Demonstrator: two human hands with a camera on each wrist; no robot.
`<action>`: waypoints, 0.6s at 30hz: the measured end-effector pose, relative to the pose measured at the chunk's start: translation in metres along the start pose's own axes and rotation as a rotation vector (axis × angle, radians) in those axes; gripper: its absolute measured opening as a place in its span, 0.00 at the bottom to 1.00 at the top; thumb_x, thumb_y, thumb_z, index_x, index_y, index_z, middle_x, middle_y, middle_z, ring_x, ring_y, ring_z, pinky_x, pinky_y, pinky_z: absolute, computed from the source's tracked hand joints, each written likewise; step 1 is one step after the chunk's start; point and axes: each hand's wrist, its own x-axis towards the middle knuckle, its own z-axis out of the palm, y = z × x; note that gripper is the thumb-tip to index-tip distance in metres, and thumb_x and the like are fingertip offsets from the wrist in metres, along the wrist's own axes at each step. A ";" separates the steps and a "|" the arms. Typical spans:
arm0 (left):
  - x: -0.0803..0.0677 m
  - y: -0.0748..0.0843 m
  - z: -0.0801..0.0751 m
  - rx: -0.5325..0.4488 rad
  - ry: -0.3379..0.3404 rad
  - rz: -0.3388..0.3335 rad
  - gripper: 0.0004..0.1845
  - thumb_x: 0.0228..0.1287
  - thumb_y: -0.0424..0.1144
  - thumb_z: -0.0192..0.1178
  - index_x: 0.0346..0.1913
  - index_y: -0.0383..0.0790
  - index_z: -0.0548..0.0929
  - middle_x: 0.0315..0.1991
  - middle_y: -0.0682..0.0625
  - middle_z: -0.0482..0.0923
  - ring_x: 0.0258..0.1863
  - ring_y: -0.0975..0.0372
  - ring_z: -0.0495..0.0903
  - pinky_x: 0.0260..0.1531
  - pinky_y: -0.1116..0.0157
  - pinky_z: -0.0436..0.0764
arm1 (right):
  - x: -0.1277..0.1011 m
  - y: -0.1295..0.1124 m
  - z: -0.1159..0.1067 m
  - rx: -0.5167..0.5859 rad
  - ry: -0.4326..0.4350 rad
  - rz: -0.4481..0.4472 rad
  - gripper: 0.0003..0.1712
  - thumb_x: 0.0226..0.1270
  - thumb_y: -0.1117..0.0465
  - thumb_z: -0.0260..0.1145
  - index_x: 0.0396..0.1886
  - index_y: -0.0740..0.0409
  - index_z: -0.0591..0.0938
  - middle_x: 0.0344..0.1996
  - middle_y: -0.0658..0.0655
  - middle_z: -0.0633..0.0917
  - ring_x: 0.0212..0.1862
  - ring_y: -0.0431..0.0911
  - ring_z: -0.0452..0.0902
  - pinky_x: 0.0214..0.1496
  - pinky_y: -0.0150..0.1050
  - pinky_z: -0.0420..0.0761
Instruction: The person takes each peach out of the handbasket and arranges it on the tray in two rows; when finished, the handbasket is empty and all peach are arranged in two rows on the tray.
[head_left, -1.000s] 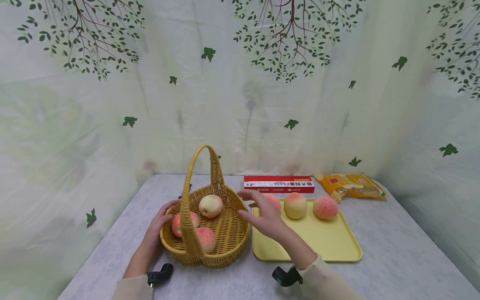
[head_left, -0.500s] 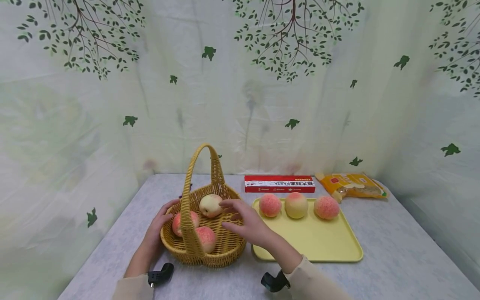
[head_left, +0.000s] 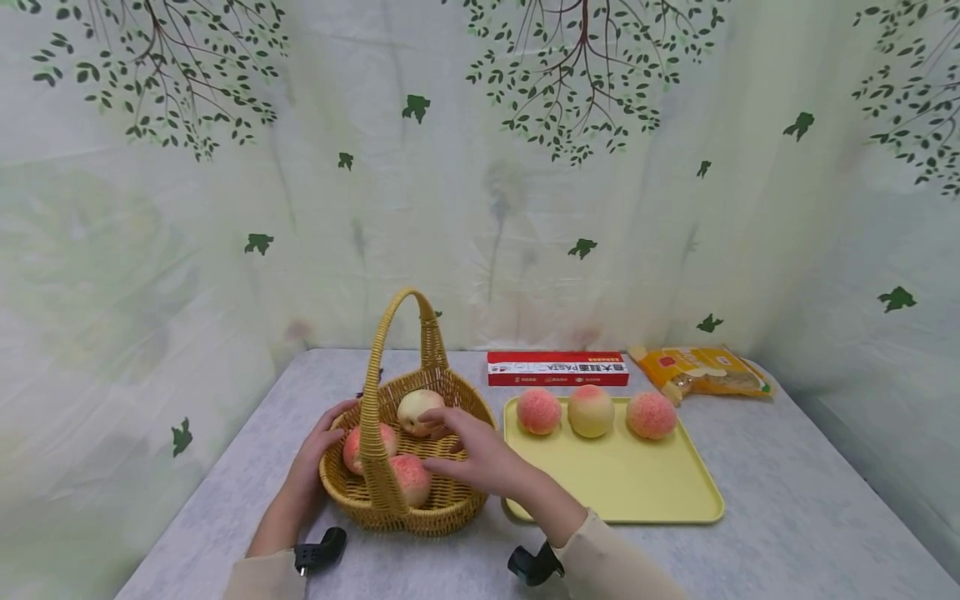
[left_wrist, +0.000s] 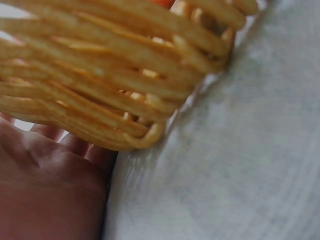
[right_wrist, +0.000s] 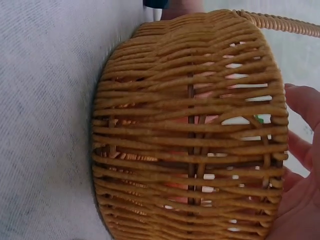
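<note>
A wicker basket [head_left: 450, 500] with a tall arched handle stands on the table, left of the middle. Inside are a pale cream peach [head_left: 417, 410], a pink-red peach [head_left: 358, 452] and another pink peach [head_left: 411, 479], partly behind the handle. My left hand [head_left: 309, 454] holds the basket's left side, with thumb and fingers at the rim; in the left wrist view its fingers pass behind the woven wall. My right hand [head_left: 480, 454] hovers over the basket, thumb and fingers spread apart, fingertips near the pale peach. Whether they touch it cannot be told. Nothing is in its grasp.
To the right lies a yellow tray [head_left: 622, 492] with a pink peach [head_left: 538, 411], a yellowish peach [head_left: 591, 411] and another pink peach [head_left: 651, 415] along its back. Behind it are a red-and-white pasta box [head_left: 558, 368] and an orange food bag [head_left: 705, 372].
My right hand has moved left and slightly down, from the tray side across the basket's right rim to above its inside. The left hand and the basket have stayed put.
</note>
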 end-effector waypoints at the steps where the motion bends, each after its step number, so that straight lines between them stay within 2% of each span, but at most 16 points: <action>1: 0.000 0.000 0.000 0.000 0.001 -0.002 0.26 0.77 0.43 0.38 0.75 0.55 0.59 0.72 0.54 0.59 0.62 0.76 0.68 0.55 0.78 0.71 | 0.000 -0.001 0.000 -0.025 -0.010 0.008 0.33 0.67 0.50 0.69 0.70 0.48 0.70 0.61 0.53 0.78 0.60 0.44 0.77 0.57 0.38 0.79; 3: 0.000 0.001 0.001 0.009 0.003 -0.004 0.26 0.77 0.43 0.37 0.75 0.55 0.59 0.72 0.54 0.58 0.62 0.76 0.68 0.55 0.79 0.70 | 0.002 -0.001 0.001 -0.071 -0.031 0.014 0.35 0.66 0.49 0.69 0.70 0.48 0.69 0.61 0.53 0.78 0.60 0.43 0.77 0.57 0.38 0.79; 6: 0.000 0.002 0.001 0.012 -0.001 -0.003 0.26 0.77 0.43 0.38 0.75 0.55 0.59 0.73 0.54 0.58 0.63 0.76 0.68 0.55 0.79 0.70 | 0.004 -0.001 0.001 -0.125 -0.067 0.011 0.36 0.65 0.47 0.70 0.70 0.47 0.69 0.62 0.50 0.78 0.61 0.46 0.77 0.60 0.41 0.78; 10: 0.001 0.001 0.000 0.015 -0.001 -0.007 0.26 0.77 0.44 0.37 0.75 0.57 0.59 0.73 0.54 0.58 0.63 0.76 0.67 0.55 0.79 0.70 | 0.007 0.001 0.003 -0.178 -0.107 -0.002 0.38 0.65 0.44 0.69 0.71 0.47 0.68 0.64 0.46 0.77 0.62 0.46 0.77 0.60 0.39 0.77; 18: 0.000 0.000 0.000 0.009 -0.002 -0.007 0.26 0.76 0.43 0.38 0.75 0.57 0.60 0.71 0.57 0.59 0.63 0.76 0.67 0.55 0.79 0.70 | 0.013 -0.003 0.005 -0.173 -0.167 -0.023 0.41 0.65 0.45 0.70 0.74 0.48 0.66 0.66 0.49 0.76 0.63 0.46 0.77 0.62 0.36 0.76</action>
